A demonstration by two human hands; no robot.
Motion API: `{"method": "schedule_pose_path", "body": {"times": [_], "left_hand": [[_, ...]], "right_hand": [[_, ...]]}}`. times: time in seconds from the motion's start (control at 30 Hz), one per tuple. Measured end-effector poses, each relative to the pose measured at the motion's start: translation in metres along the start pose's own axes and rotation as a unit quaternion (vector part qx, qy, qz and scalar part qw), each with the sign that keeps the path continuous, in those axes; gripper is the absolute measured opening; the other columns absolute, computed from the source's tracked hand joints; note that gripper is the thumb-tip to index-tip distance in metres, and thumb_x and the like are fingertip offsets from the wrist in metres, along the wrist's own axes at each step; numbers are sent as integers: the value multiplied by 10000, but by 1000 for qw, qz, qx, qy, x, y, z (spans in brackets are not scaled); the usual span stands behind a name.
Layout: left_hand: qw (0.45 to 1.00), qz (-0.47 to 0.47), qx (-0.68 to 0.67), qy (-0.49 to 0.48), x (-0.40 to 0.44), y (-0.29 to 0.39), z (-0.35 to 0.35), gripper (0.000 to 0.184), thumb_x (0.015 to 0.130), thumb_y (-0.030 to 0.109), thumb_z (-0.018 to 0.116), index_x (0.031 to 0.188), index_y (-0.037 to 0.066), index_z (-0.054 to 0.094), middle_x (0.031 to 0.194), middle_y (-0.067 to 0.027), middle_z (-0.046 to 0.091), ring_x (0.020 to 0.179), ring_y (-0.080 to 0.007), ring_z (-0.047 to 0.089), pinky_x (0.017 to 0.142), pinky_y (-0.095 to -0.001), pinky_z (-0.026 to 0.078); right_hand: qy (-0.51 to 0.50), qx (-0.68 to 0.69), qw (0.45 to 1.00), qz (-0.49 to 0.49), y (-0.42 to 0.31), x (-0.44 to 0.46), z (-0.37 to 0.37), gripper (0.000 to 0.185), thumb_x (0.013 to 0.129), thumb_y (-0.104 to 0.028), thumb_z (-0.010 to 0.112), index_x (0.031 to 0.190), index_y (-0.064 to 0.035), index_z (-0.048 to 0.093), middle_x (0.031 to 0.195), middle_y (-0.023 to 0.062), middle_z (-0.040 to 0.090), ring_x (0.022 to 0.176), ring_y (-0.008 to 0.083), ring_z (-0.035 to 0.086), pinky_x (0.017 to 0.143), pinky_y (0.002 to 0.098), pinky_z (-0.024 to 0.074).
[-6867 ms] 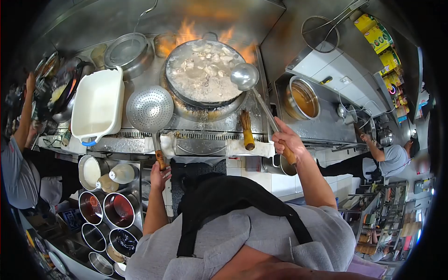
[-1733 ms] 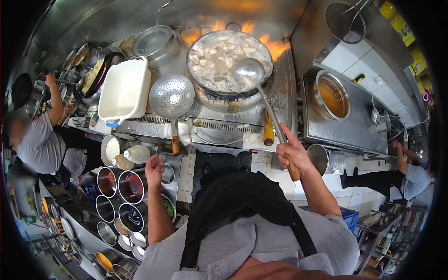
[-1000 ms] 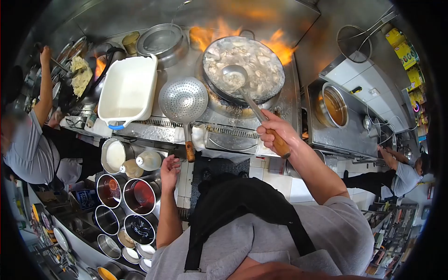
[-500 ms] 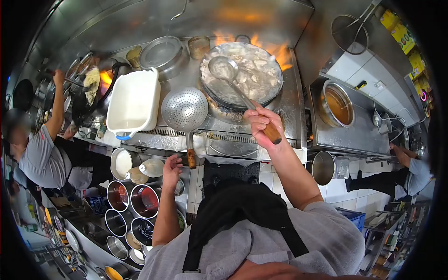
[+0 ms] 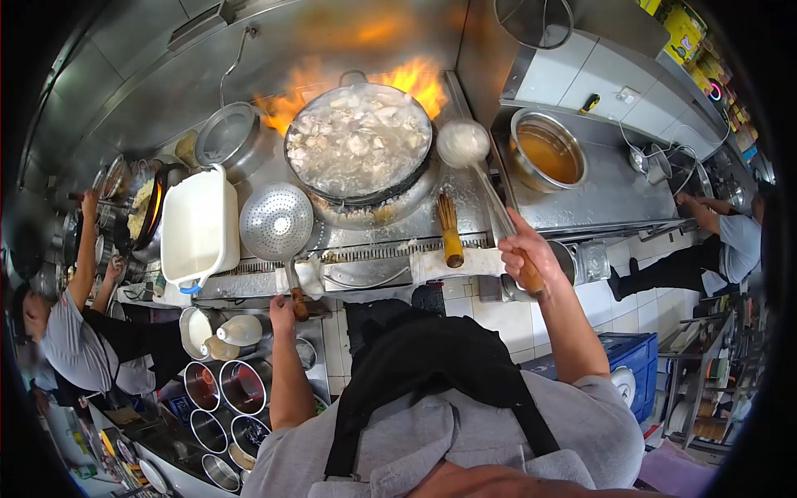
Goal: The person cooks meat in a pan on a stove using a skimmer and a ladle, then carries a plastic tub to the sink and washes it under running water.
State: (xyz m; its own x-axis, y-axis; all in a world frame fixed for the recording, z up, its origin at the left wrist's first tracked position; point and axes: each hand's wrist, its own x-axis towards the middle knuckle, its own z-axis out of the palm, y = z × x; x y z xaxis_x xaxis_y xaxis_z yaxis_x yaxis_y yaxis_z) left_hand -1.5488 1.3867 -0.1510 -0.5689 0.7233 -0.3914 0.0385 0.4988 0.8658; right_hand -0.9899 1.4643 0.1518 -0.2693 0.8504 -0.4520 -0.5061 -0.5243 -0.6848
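Note:
My right hand (image 5: pixel 528 251) is closed round the wooden handle of a ladle (image 5: pixel 490 178), its bowl holding pale, frothy liquid over the counter right of the wok. My left hand (image 5: pixel 282 315) has its fingers curled, close beside the wooden handle of a perforated skimmer (image 5: pixel 276 222); whether it touches that handle, or holds anything, I cannot make out. The skimmer rests on the stove's front edge. Pale chunks of food bubble in liquid in the wok (image 5: pixel 359 141), with flames rising behind it.
A white basin (image 5: pixel 198 228) stands left of the skimmer. A bamboo brush (image 5: pixel 450 232) lies at the stove front. At right is a pot of brown liquid (image 5: pixel 548 151). Metal containers (image 5: pixel 245 386) crowd the lower left. Co-workers stand at left (image 5: pixel 75 340) and right (image 5: pixel 739 245).
The ladle has moved from over the wok to its right side, with my right hand. My left hand's fingers have curled in beside the skimmer handle. The view has shifted.

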Motion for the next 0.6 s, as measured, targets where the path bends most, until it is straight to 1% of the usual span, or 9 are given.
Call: {"method": "schedule_pose_path", "body": {"times": [0.07, 0.17, 0.27, 0.33, 0.4, 0.47, 0.5, 0.53, 0.6], "left_hand": [[999, -23, -30, -3, -9, 7, 10, 403, 818, 83, 572, 1214, 41, 508, 916, -86, 615, 739, -174, 580, 588, -332, 490], [977, -84, -188, -51, -27, 35, 25, 307, 891, 202, 580, 1153, 56, 515, 894, -89, 615, 692, -191, 585, 580, -339, 493], [938, -138, -285, -139, -23, 40, 22, 274, 932, 322, 556, 1088, 100, 514, 891, -98, 621, 631, -194, 567, 550, -335, 489], [875, -223, -383, -198, -34, 67, 18, 250, 942, 373, 528, 1031, 141, 505, 886, -103, 620, 602, -175, 543, 520, -310, 476], [867, -259, -391, -171, -28, 81, 15, 197, 930, 337, 563, 978, 160, 493, 826, -86, 596, 570, -156, 526, 490, -275, 460], [860, -251, -354, -268, -11, 77, 8, 192, 911, 296, 600, 950, 158, 473, 763, -61, 557, 531, -148, 503, 464, -252, 442], [884, -226, -337, -233, -16, 86, 11, 191, 879, 192, 628, 952, 140, 459, 732, -49, 530, 494, -142, 492, 431, -257, 433], [885, -223, -340, -227, -27, 95, 16, 191, 879, 192, 628, 952, 140, 459, 732, -49, 530, 494, -142, 492, 431, -257, 433], [963, -108, -194, -155, -47, 110, 25, 207, 837, 91, 613, 947, 111, 438, 731, -57, 529, 484, -137, 495, 412, -275, 435]], "right_hand": [[24, -20, 999, 16, 8, 1, -35, 785, 852, -6, 513, 1517, -211, 149, 718, 68, 495, 496, 129, 460, 444, 290, 389], [87, -216, 972, 21, 26, -5, -73, 858, 806, 7, 536, 1525, -136, 90, 655, 64, 517, 486, 152, 495, 442, 301, 415], [92, -317, 944, 23, 39, -19, -90, 863, 791, 22, 521, 1524, -109, 83, 619, 58, 510, 465, 155, 496, 429, 309, 418], [101, -446, 889, -18, 44, -26, -106, 845, 790, 26, 494, 1524, -114, 99, 585, 41, 487, 452, 159, 490, 430, 314, 418], [108, -497, 860, -38, 37, -25, -106, 841, 786, 30, 474, 1524, -115, 99, 567, 42, 483, 461, 165, 489, 454, 326, 430], [127, -597, 775, -164, 31, -20, -112, 852, 780, 34, 475, 1526, -126, 94, 570, 53, 496, 465, 172, 484, 479, 332, 437], [133, -565, 799, -155, 23, -19, -97, 852, 799, 30, 482, 1528, -148, 77, 571, 59, 499, 488, 170, 496, 490, 337, 436], [126, -566, 800, -157, 17, -17, -81, 852, 799, 30, 482, 1528, -148, 77, 571, 59, 499, 488, 170, 496, 490, 337, 436], [169, -525, 817, -167, 10, -10, -50, 844, 820, 35, 484, 1529, -168, 75, 562, 54, 491, 509, 154, 500, 485, 333, 429]]}}
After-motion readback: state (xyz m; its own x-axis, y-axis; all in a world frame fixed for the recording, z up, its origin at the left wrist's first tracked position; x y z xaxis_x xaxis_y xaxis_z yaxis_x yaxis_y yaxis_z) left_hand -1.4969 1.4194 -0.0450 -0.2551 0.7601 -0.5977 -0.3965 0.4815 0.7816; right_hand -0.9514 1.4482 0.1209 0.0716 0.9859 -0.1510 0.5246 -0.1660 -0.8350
